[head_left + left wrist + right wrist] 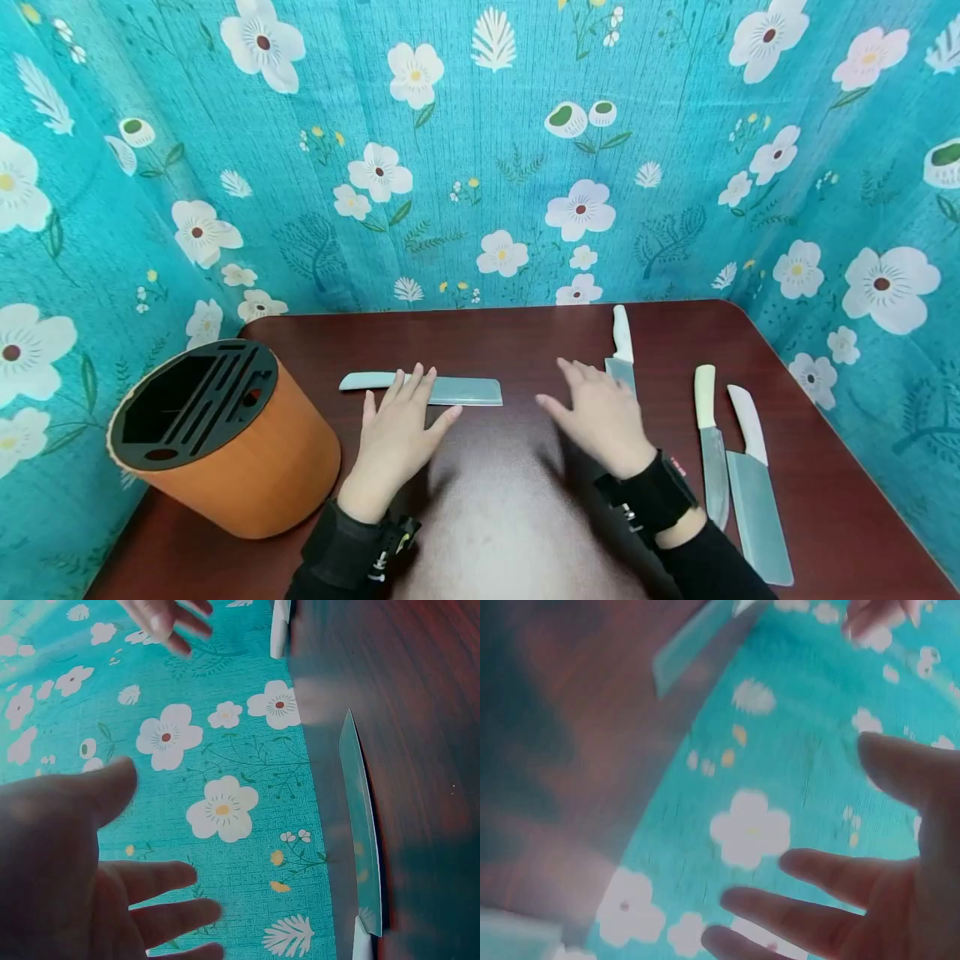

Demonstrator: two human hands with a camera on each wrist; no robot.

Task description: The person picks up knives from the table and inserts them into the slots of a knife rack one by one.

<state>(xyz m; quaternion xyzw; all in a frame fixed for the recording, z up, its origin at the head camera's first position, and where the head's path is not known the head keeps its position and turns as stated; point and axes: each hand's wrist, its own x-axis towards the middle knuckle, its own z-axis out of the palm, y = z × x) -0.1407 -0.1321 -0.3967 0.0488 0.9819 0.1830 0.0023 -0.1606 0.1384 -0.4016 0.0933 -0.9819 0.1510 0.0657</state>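
Observation:
In the head view both hands hover over the table with fingers spread and nothing in them. My left hand (401,437) overlaps a knife with a pale handle and a broad, square-ended blade (468,391), which lies crosswise. Seen from the left wrist, that same knife (360,825) lies apart from the fingers. My right hand (603,412) covers part of another knife; its white handle (622,333) points to the back edge and the blade's lower end is hidden. In the right wrist view the fingers (795,919) are extended, and a blurred blade (694,649) shows at the top.
A round, tan knife block (255,467) with a black slotted top (198,400) stands at the left. To the right lie a knife with a cream handle (705,396) and a wide cleaver (759,517). A flowered teal curtain (465,167) surrounds the brown table (495,500).

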